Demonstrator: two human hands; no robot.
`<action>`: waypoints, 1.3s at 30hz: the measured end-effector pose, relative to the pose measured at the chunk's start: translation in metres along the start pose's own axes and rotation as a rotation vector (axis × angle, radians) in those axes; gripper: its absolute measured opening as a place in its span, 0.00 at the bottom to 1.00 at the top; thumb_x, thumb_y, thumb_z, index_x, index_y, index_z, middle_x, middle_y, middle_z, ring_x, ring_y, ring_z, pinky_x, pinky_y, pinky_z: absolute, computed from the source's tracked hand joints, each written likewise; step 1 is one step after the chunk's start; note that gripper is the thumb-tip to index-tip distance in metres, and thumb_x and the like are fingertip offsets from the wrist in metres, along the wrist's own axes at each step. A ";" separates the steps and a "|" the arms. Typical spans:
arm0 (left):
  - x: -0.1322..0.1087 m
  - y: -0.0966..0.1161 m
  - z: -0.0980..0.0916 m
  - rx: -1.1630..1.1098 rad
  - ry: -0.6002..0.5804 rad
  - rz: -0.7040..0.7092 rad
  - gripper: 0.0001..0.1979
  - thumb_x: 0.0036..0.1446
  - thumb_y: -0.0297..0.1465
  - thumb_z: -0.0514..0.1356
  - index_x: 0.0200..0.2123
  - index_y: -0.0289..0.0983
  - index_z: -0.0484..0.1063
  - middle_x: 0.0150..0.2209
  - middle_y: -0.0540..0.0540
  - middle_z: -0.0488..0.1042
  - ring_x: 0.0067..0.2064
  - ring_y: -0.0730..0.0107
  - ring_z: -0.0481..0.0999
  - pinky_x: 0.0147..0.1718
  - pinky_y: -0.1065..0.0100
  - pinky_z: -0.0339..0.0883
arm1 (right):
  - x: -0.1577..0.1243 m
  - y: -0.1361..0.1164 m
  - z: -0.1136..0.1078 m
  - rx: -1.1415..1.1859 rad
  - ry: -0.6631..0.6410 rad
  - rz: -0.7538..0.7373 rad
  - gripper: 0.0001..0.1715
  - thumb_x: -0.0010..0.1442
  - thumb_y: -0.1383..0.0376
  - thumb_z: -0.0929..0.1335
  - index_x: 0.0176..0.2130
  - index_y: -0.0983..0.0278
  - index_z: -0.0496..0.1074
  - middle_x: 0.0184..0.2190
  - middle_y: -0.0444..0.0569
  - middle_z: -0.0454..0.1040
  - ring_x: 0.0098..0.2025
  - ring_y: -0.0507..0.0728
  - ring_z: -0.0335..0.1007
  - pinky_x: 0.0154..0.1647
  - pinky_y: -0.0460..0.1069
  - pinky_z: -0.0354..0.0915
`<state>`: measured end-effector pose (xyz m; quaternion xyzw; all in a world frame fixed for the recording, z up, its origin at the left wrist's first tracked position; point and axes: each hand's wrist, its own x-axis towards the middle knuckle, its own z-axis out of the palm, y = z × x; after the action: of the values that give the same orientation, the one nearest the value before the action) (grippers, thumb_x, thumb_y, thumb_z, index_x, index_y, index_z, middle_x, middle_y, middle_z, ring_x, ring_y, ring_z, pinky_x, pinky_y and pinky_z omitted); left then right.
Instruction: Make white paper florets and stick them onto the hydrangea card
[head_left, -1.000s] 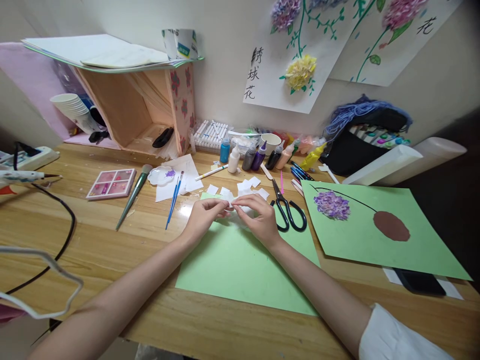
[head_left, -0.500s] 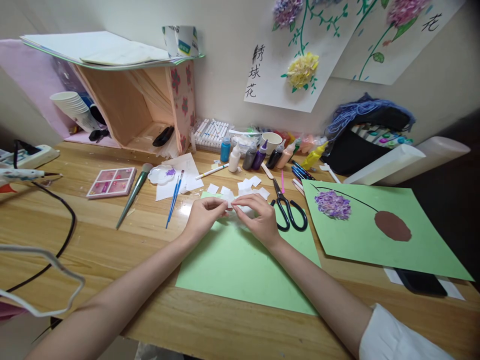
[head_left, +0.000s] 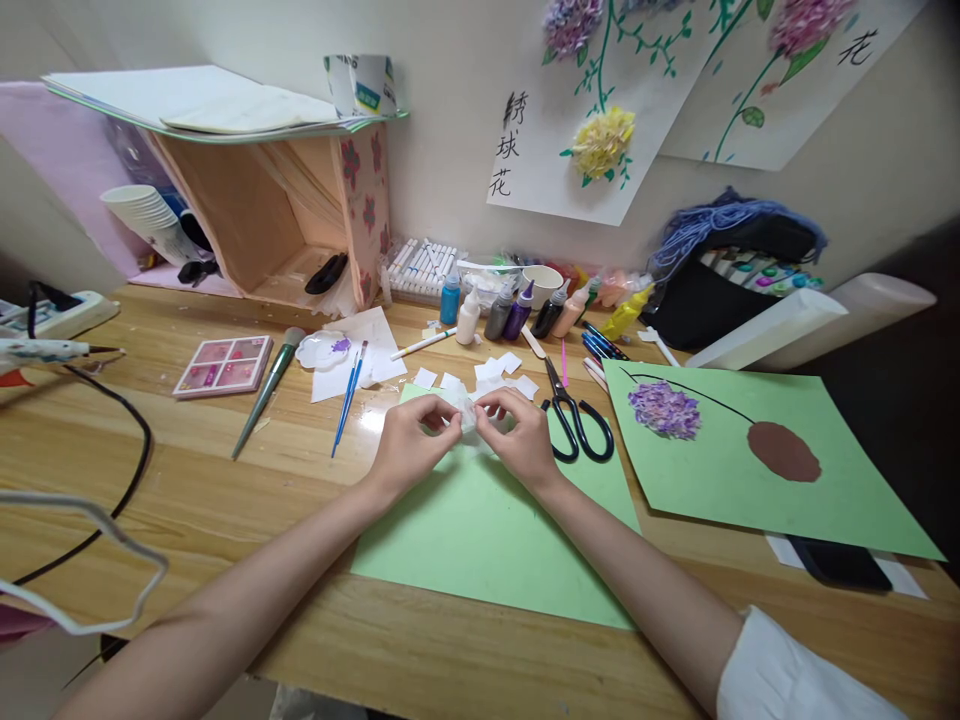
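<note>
Between my two hands is a thin, whitish, see-through piece of tissue paper. My left hand pinches its left side with thumb and forefinger. On the other side my right hand pinches it the same way. Both hands are above the upper part of a green sheet of paper. Small white paper squares lie scattered just beyond my fingers. Black-handled scissors rest right beside my right hand, partly on the green sheet.
Paint bottles stand in a row at the back. Left lie two blue paintbrushes, a large brush and a pink palette. Another green sheet with a purple paper flower lies right, over a phone.
My hands have moved slightly apart, and more of the tissue paper shows between my fingertips. The things on the table have stayed in place.
</note>
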<state>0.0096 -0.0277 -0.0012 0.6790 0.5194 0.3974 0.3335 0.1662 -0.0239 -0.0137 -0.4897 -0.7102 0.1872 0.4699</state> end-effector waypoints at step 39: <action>0.007 -0.011 0.004 -0.380 -0.011 -0.218 0.11 0.46 0.36 0.63 0.30 0.33 0.75 0.29 0.46 0.76 0.30 0.70 0.73 0.31 0.70 0.67 | -0.004 0.002 0.002 -0.046 -0.022 -0.175 0.13 0.58 0.67 0.66 0.42 0.57 0.75 0.33 0.49 0.72 0.37 0.57 0.66 0.40 0.55 0.64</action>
<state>0.0091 -0.0186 -0.0117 0.5459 0.5038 0.4461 0.4992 0.1658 -0.0260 -0.0181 -0.4342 -0.7596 0.1343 0.4653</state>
